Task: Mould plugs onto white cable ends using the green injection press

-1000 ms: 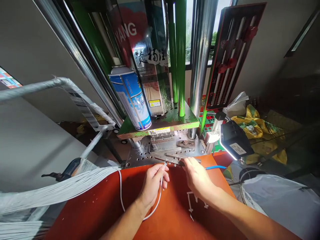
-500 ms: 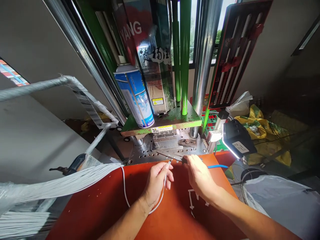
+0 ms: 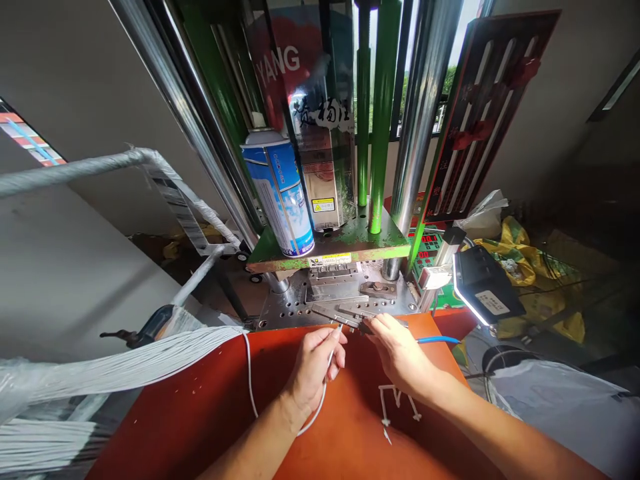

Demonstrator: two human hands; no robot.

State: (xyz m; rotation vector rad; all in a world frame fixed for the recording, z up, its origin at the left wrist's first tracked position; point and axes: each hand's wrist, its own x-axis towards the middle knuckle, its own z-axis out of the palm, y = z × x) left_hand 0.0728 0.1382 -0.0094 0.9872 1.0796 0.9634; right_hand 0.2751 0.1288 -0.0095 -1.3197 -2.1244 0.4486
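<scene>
Hands at press plate, white cable in left grip

Left hand point(image 3: 314, 365) pinches thin white cable point(image 3: 250, 383), its tip just before the perforated steel plate point(image 3: 295, 303); right hand point(image 3: 400, 353), fingers curled on a small dark part at the plate's front edge. Blue-white spray can point(image 3: 280, 193) stands above the plate; orange counter point(image 3: 200, 407) lies below it.

Standing on the chipped green steel platform point(image 3: 350, 239): a tall blue-and-white aerosol spray can point(image 3: 279, 193), just beside a polished chrome column point(image 3: 420, 120). Lying off to the left: a thick bundle of white wires wrapped in clear plastic point(image 3: 100, 373). Mounted at the right: a small black work lamp with a glowing edge point(image 3: 485, 288), near crumpled yellow plastic bags point(image 3: 525, 260). Scattered on the orange table point(image 3: 200, 413): white plastic sprue scraps point(image 3: 395, 403).
</scene>
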